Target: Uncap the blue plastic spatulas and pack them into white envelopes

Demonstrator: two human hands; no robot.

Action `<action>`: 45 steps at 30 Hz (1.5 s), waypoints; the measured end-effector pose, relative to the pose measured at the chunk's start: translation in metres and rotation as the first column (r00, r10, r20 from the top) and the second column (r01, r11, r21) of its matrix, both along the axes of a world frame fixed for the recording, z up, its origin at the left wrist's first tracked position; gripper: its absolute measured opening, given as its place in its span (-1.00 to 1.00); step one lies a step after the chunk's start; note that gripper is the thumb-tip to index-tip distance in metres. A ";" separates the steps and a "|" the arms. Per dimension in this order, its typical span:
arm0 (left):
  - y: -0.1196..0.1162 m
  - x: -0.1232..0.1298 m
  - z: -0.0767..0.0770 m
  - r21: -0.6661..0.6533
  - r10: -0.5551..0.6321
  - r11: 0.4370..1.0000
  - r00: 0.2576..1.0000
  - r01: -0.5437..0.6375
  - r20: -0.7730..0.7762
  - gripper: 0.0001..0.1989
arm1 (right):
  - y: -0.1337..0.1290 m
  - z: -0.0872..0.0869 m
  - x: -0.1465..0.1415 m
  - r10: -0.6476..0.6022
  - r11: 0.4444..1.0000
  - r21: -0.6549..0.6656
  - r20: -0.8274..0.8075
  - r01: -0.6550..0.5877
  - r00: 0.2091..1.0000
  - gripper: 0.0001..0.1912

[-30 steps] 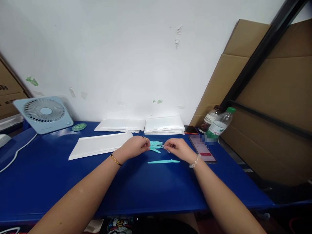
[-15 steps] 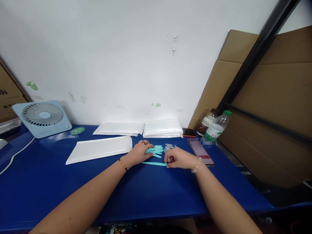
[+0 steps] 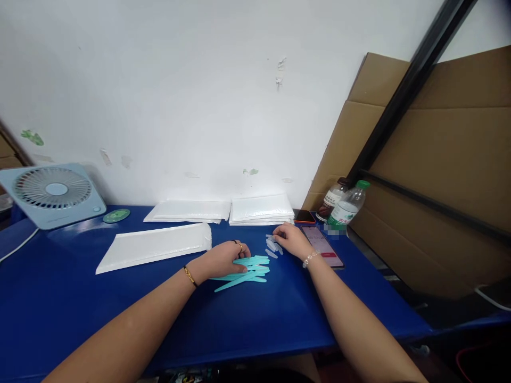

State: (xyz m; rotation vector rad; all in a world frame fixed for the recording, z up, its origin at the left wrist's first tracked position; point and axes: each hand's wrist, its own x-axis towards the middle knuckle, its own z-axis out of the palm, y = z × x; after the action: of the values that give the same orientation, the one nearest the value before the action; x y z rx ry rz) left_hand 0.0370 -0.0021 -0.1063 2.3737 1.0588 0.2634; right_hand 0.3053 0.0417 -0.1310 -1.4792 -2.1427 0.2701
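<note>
My left hand [image 3: 229, 259] is closed around a bunch of thin, flat turquoise plastic sticks [image 3: 255, 272] on the blue table, thumb on the near side and fingers on the far side. The sticks fan out to the right, and one slants toward me. My right hand [image 3: 293, 239] has its fingers curled down at a small pile of pale translucent plastic pieces [image 3: 272, 246]. Its fingertips pinch at the pile's far right edge, apparently on one piece, partly hidden by the hand. Several other pieces lie loose beside the fingers.
A white padded mailer [image 3: 155, 246] lies left of my hands. Two stacks of mailers [image 3: 187, 210] [image 3: 261, 209] rest against the wall. To the right are a phone [image 3: 325, 247], another phone [image 3: 304, 216] and two bottles [image 3: 348, 207]. A blue fan [image 3: 56, 194] stands far left.
The turquoise sticks have shifted toward me, now bunched with my left hand around them. My right hand has left the single stick at the front and moved back to the translucent pieces.
</note>
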 end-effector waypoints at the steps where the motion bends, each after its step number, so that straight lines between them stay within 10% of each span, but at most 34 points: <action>1: -0.001 0.000 0.001 -0.020 0.005 1.000 1.000 -0.005 0.010 -0.63 | 0.002 -0.004 -0.002 0.011 1.000 -0.020 0.004 -0.011 1.000 -0.90; 15: 0.003 0.001 0.000 -0.082 0.179 0.979 0.981 -0.185 -0.075 -0.84 | 0.003 -0.010 -0.007 0.043 0.989 -0.140 0.025 -0.039 0.999 -0.92; 23: 0.019 -0.008 -0.014 -0.222 0.292 0.944 0.932 -0.244 0.217 -0.79 | -0.005 -0.005 -0.014 0.112 0.992 0.043 0.169 -0.121 0.979 -0.88; 28: 0.029 -0.010 -0.023 -0.377 0.347 0.907 0.838 -0.186 0.422 -0.77 | -0.009 -0.004 -0.017 0.075 0.997 -0.004 -0.142 -0.076 0.987 -0.85; 39: 0.034 -0.003 -0.034 -0.335 0.297 0.932 0.825 -0.140 0.481 -0.70 | -0.012 0.001 -0.027 -0.114 0.944 -0.255 -0.847 -0.208 0.519 -0.65; 45: 0.032 -0.002 -0.028 -0.331 0.277 0.935 0.848 -0.129 0.451 -0.71 | -0.015 0.003 -0.034 -0.111 0.921 -0.273 -0.867 -0.277 0.485 -0.63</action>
State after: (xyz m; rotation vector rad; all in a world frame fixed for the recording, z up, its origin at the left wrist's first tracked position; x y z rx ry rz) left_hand 0.0349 0.0300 -0.1344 1.7900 1.0150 0.7029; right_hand 0.2716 0.0265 -0.1279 -1.0097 -1.3049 1.2641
